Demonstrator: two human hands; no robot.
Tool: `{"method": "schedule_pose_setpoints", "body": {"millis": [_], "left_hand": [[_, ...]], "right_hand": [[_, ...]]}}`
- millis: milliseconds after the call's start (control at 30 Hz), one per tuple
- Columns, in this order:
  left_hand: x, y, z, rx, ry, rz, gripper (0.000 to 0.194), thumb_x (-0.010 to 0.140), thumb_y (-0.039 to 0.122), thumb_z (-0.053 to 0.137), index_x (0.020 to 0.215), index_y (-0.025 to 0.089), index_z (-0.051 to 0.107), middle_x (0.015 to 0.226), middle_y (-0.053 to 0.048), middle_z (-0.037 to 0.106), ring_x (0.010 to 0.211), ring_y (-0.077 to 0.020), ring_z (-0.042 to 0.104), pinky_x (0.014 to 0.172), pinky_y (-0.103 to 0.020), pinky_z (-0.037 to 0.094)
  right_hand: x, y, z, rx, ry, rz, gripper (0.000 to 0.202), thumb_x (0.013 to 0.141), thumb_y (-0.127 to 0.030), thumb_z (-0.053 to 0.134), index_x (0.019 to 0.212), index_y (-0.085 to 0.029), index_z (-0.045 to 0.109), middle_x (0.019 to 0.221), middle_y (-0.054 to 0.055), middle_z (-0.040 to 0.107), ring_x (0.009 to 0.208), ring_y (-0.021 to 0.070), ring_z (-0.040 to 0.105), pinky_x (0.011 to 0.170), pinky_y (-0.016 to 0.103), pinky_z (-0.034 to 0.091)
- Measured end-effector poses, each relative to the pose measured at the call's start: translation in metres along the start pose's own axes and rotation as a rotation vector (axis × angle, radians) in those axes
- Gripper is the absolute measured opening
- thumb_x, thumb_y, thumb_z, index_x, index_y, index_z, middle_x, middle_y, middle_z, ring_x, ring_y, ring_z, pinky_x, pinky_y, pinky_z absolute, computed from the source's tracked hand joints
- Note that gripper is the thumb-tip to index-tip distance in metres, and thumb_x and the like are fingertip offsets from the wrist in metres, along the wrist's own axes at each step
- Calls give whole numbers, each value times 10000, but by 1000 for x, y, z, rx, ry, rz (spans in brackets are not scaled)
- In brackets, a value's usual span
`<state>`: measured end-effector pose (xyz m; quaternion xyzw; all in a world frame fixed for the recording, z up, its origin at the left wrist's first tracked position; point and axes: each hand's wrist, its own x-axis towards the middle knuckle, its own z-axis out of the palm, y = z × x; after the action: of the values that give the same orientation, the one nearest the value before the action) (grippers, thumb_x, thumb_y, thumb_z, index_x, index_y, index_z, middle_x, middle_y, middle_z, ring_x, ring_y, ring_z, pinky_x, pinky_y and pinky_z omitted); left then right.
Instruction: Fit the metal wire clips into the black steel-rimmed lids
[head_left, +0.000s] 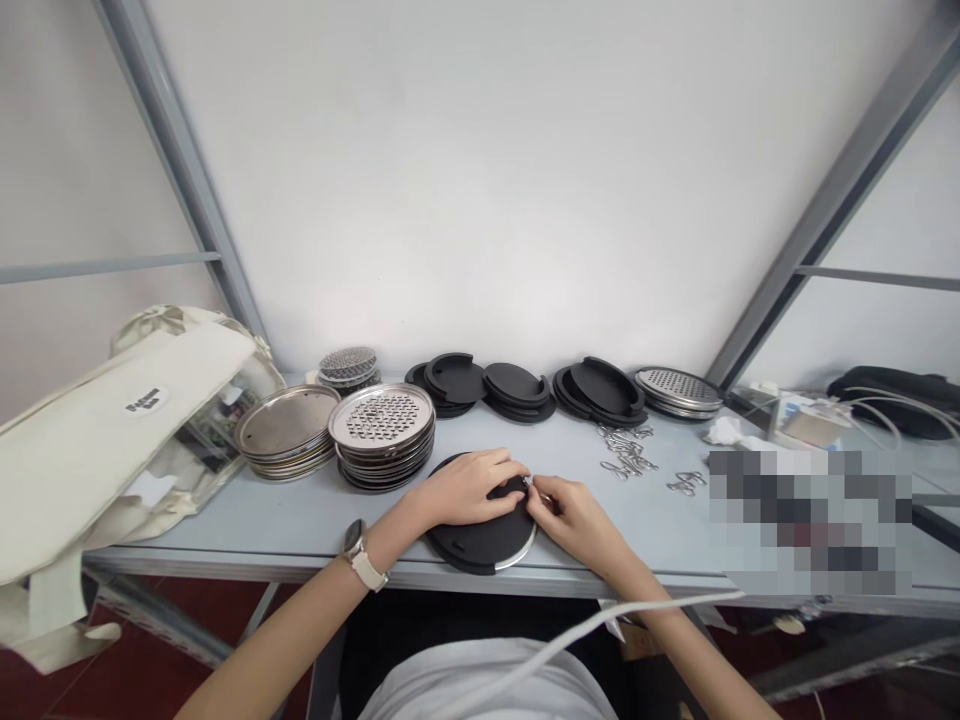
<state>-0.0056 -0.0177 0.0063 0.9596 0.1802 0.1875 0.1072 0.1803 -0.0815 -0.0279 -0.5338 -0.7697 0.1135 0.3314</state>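
Observation:
A round black plastic disc (480,545) with a silvery metal rim at its lower right lies near the table's front edge. My left hand (474,487) rests across it, thumb and fingers closing on its right side. At that side my right hand (574,515) pinches a small metal clip (528,482), mostly hidden by the fingertips. Loose wire clips (628,452) are scattered beyond my right hand, with a few more clips (686,483) farther right. A tall stack of round metal grater plates (382,420) stands left of the disc.
Plain metal discs (289,425) and small grater discs (349,362) stand at the left. Black holders (517,390) and grater plates (679,390) line the back. A cream bag (172,390) covers the left end; a white cable (600,620) crosses in front of my right forearm.

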Motion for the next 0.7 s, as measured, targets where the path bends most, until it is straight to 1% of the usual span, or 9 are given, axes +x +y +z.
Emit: {"method": "schedule_pose_setpoints", "body": {"millis": [167,300,700], "left_hand": [[0,1,-1,-15,-9,5,252,926,292,472,1152,218,551,916,-31,551,837,-160,556,729,-252,411],[0,1,-1,-28,-10,4,245,929,290,464,1146,220,551,930,-35,555,850,-163,559,741,-256,412],[0,3,-3,-32,-16,13,220,929,280,459,1111,212,561,922,-35,549,843,-163,554,732,-250,408]], "right_hand": [[-1,1,1,-17,18,-23,256,852,-193,427,599,-198,383,541,-55,409,507,97,380,503,218,280],[-1,1,1,-29,28,-32,279,867,-207,415,591,-202,374,536,-52,402,502,102,385,501,221,285],[-2,0,1,-41,21,-34,277,871,-210,423,598,-204,378,545,-49,419,510,104,411,505,218,299]]}}
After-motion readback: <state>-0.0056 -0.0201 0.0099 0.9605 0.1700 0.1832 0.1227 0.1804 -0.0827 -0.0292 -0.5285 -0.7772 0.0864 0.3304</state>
